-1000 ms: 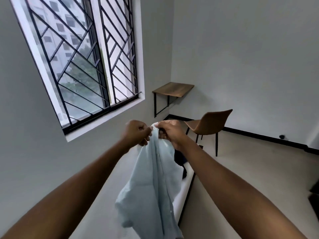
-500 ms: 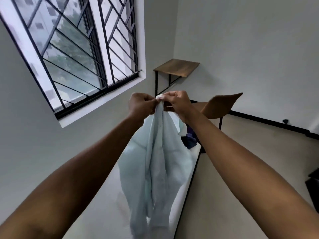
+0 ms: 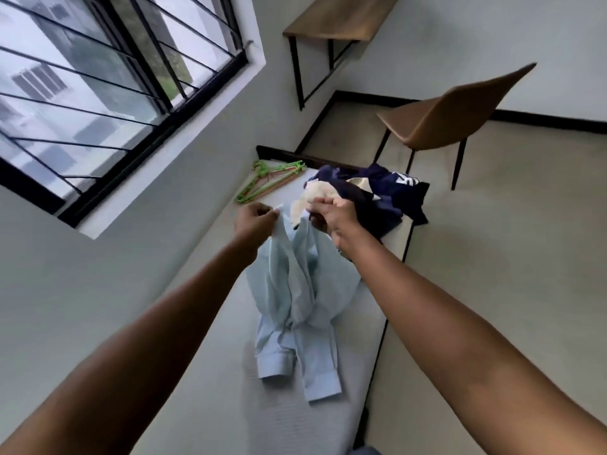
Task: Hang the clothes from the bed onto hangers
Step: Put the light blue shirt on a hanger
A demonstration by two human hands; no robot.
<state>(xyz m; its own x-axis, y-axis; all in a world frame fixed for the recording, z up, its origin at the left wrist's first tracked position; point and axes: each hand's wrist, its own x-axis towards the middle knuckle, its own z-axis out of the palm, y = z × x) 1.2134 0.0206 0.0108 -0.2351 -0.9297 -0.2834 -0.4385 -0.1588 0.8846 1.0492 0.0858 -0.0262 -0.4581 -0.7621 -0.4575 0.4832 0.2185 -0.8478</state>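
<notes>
A light blue long-sleeved shirt [image 3: 299, 290] hangs from both my hands over the bed [image 3: 203, 372], its cuffs resting on the mattress. My left hand [image 3: 256, 221] pinches the top of the shirt on one side. My right hand [image 3: 335, 215] grips the top on the other side. Beyond my hands lies a pile of dark navy and cream clothes [image 3: 371, 195] at the far end of the bed. Several green and orange hangers [image 3: 269, 182] lie near the bed's far left corner, by the wall.
A barred window [image 3: 98, 77] fills the wall on the left. A brown chair [image 3: 450, 119] stands on the floor right of the bed's far end. A small wooden wall table [image 3: 338, 18] is in the far corner.
The view has tilted down, and my hands have lowered the shirt so its sleeves now rest on the mattress. The hangers and the clothes pile have come into sight.
</notes>
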